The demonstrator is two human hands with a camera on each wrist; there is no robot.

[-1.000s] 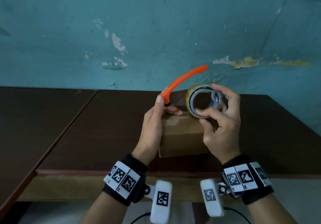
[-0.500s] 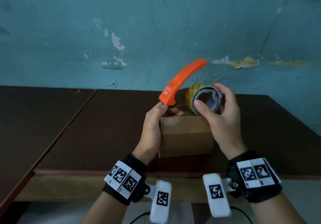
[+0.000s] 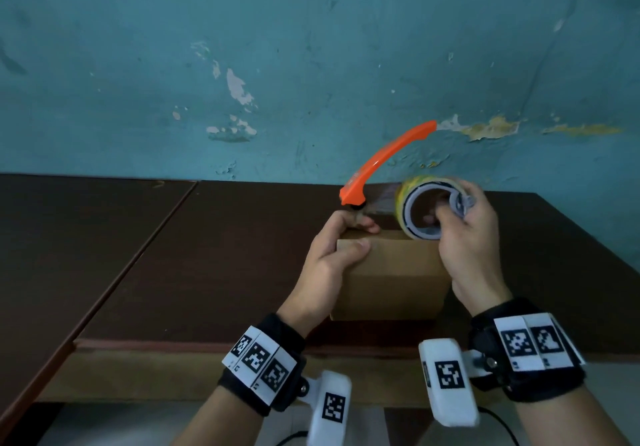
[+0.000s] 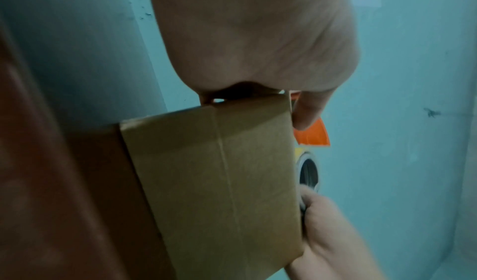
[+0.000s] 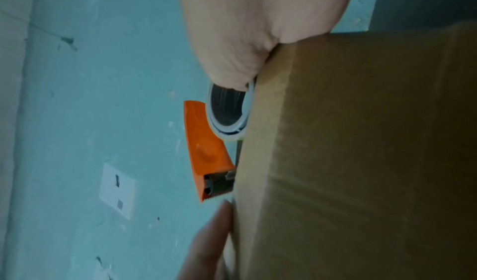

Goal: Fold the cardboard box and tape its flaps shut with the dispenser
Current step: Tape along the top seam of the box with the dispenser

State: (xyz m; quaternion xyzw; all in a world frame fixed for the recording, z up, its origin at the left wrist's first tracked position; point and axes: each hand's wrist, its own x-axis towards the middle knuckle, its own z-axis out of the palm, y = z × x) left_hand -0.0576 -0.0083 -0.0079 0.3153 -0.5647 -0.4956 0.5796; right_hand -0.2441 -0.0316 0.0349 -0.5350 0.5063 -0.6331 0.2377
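A closed cardboard box (image 3: 391,272) stands on the dark table (image 3: 207,255) near its front edge. My left hand (image 3: 332,248) grips its top left corner, thumb on the near face and fingers on top. Just above the box top, my right hand (image 3: 464,234) grips the tape dispenser's roll (image 3: 415,210), fingers curled into the core. The dispenser's orange arm (image 3: 381,158) arcs up over it, its cutter end just above my left fingers. In the wrist views the box (image 4: 219,182) (image 5: 361,141) fills the frame, with the orange arm (image 4: 312,135) (image 5: 206,153) and roll (image 5: 227,108) beside its top.
A peeling teal wall (image 3: 311,64) rises right behind the table. A second dark table (image 3: 69,237) adjoins on the left along a seam. The near table edge (image 3: 207,345) runs just in front of the box.
My left thumb has come round onto the box's near face. My right hand has turned, and its fingers now curl deeper into the roll's core. The orange arm has risen slightly.
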